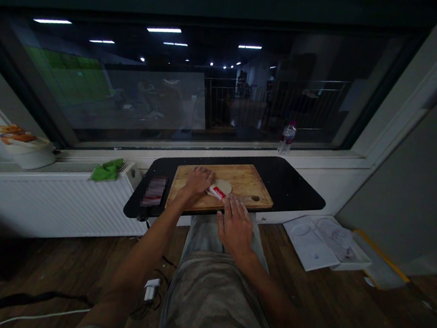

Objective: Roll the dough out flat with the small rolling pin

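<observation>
Rolling pin (218, 193) — ends hidden under left hand (198, 181) and right hand (236, 226) — can't tell if gripped.

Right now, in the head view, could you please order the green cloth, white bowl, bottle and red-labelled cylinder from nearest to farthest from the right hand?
1. Red-labelled cylinder: at the right hand, over the board.
2. Bottle: ahead and right, on the windowsill.
3. Green cloth: left, on the radiator.
4. White bowl: farthest left.
</observation>
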`<state>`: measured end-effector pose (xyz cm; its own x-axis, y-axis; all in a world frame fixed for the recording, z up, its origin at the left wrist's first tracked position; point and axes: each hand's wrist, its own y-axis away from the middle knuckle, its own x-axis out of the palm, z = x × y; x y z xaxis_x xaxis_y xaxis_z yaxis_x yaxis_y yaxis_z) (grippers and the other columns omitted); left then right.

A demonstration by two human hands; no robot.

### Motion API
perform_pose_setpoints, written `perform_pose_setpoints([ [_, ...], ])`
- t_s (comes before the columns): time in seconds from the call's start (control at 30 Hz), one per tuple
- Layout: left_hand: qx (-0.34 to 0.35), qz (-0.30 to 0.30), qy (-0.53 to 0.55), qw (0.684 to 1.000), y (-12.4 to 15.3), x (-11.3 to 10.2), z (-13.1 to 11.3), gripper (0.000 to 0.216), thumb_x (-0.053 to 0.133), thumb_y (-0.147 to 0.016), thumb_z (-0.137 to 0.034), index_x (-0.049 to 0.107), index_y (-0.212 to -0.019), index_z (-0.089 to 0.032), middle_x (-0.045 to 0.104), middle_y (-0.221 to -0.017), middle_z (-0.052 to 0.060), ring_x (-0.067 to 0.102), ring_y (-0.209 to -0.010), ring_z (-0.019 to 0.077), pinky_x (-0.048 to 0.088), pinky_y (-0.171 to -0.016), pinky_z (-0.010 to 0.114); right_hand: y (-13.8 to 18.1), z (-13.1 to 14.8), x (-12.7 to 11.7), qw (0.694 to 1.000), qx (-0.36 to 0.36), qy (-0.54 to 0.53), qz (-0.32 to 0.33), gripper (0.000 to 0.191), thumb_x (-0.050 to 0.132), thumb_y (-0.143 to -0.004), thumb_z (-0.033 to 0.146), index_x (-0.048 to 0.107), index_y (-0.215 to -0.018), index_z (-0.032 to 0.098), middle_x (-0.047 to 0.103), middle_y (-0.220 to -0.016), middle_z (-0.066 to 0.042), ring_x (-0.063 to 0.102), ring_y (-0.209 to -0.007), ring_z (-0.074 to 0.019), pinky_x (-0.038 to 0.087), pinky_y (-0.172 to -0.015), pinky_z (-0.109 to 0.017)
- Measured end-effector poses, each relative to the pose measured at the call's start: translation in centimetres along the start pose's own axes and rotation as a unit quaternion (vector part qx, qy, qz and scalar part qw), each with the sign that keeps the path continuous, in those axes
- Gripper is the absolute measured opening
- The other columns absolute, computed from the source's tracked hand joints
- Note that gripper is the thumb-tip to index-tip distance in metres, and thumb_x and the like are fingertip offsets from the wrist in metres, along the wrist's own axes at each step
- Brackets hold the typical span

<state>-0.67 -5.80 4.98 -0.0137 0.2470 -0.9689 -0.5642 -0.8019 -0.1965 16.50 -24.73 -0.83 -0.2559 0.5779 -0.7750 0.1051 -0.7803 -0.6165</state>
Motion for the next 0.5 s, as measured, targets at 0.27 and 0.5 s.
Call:
perform_pose_setpoints([
  [0.27,-0.006,-0.038,-0.004,0.999,1.2,0.2,-0.2,0.040,0.041,-0.118,-0.027,0.069,-0.147,-0.020,0.074,-0.147,0.018,0.067,-0.133,0.0345,0.048,-0.115,0.051,-3.1,-2.8,-0.3,1.000,0.002,0.017,0.004,0.057,0.040,-0.120,0.036,0.062,-0.162,0.004,0.066,-0.163,-0.025,0.058,-0.154,-0.0385,0.039,-0.131,-0.055],
  [0.5,-0.024,-0.005,-0.008,1.000,1.8,-1.0,-0.7,0.043,0.039,-0.118,-0.026,0.066,-0.150,-0.018,0.072,-0.152,0.018,0.067,-0.135,0.0361,0.049,-0.112,0.052,-5.5,-4.7,-0.6,0.997,0.026,0.037,0.061,0.054,0.035,-0.123,0.037,0.064,-0.162,0.013,0.072,-0.158,-0.020,0.056,-0.157,-0.0378,0.033,-0.132,-0.058],
])
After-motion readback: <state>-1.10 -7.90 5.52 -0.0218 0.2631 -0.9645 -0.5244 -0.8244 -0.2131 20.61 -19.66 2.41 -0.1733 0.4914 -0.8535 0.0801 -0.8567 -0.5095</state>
